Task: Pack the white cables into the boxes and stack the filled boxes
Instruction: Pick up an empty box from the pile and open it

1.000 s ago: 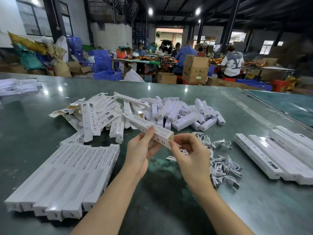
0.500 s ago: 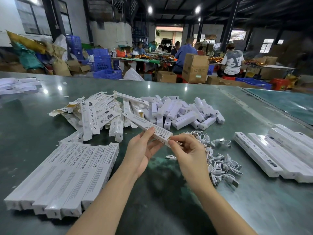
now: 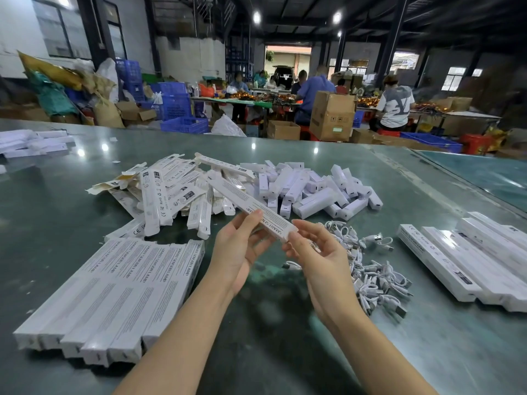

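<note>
A long white box [image 3: 251, 205] printed "SMART SENSOR LAMP" is held above the green table, tilted away to the left. My left hand [image 3: 242, 246] grips it from below near its near end, thumb on top. My right hand [image 3: 313, 252] touches the closed near end with its fingertips, the other fingers spread loosely. A heap of coiled white cables [image 3: 370, 272] lies on the table just right of my right hand. A row of filled boxes [image 3: 119, 292] lies side by side at the lower left.
A pile of flat unfolded boxes [image 3: 168, 192] and a pile of small white units [image 3: 310, 189] lie behind my hands. More long boxes [image 3: 470, 260] lie at the right, others at the far left [image 3: 31, 142]. People work at tables beyond the green table [image 3: 271, 332].
My right hand's fingers have uncurled from pinching the box end and now only the fingertips meet it. The box end flap looks closed. The left hand keeps its hold.
</note>
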Demonstrator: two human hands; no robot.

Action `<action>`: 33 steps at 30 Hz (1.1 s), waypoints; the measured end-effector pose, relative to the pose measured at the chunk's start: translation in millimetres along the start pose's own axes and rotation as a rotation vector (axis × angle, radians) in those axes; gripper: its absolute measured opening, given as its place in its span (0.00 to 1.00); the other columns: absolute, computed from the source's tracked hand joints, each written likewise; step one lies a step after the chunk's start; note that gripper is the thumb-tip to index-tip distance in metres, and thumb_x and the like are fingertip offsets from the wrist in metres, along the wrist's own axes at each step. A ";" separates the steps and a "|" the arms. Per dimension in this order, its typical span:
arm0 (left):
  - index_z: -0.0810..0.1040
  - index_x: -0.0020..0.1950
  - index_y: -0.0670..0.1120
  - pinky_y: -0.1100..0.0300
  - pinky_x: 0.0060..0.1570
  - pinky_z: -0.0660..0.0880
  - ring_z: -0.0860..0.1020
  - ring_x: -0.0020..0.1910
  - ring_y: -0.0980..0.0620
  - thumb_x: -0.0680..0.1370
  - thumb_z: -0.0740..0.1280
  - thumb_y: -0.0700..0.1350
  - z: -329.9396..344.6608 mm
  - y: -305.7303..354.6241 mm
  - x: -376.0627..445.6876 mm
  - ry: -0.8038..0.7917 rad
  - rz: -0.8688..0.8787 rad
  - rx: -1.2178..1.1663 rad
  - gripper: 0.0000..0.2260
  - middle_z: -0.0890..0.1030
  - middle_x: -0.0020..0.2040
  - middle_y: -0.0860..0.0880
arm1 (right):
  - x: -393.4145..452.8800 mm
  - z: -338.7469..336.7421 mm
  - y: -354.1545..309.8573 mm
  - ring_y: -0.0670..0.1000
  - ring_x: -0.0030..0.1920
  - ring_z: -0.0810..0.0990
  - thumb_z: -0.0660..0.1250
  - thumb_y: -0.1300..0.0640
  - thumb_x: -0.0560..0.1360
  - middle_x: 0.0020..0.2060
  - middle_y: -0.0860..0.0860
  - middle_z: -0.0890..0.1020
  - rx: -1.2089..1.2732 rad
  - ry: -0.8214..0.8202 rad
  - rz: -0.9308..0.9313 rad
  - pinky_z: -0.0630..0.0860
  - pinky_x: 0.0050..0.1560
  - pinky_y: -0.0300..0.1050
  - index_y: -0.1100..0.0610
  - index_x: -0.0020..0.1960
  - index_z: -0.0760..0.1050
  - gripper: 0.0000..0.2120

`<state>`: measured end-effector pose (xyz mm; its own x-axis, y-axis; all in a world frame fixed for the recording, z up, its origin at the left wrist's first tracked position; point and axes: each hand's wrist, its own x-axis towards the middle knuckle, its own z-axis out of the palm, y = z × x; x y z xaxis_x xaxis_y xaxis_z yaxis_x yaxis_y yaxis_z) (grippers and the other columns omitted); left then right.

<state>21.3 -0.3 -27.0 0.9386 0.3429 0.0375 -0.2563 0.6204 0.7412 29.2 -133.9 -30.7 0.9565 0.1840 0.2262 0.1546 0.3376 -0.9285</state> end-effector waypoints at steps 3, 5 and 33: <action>0.79 0.53 0.40 0.58 0.40 0.81 0.84 0.43 0.48 0.78 0.67 0.38 -0.9 -1.1 0.9 -0.016 -0.003 -0.012 0.05 0.85 0.44 0.42 | 0.4 1.3 -1.0 0.47 0.35 0.81 0.68 0.64 0.75 0.42 0.54 0.84 0.168 -0.025 0.148 0.79 0.42 0.39 0.61 0.54 0.79 0.08; 0.79 0.52 0.41 0.59 0.39 0.81 0.84 0.43 0.49 0.78 0.67 0.38 -1.9 -1.1 1.9 -0.014 0.002 -0.005 0.04 0.85 0.43 0.43 | 1.4 1.0 -1.5 0.47 0.37 0.81 0.66 0.64 0.76 0.44 0.56 0.85 0.233 -0.072 0.205 0.79 0.44 0.37 0.65 0.53 0.80 0.08; 0.81 0.53 0.54 0.60 0.50 0.80 0.83 0.52 0.50 0.79 0.69 0.41 0.4 1.3 -5.7 0.015 0.291 0.425 0.09 0.86 0.48 0.50 | 7.3 -8.0 -8.0 0.49 0.39 0.83 0.72 0.63 0.69 0.47 0.58 0.83 0.128 -0.119 0.250 0.80 0.41 0.37 0.64 0.54 0.79 0.15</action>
<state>15.7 -1.7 -26.0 0.8385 0.4704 0.2752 -0.3868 0.1579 0.9086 36.9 -142.6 -24.0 0.9240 0.3807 0.0354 -0.1215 0.3802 -0.9169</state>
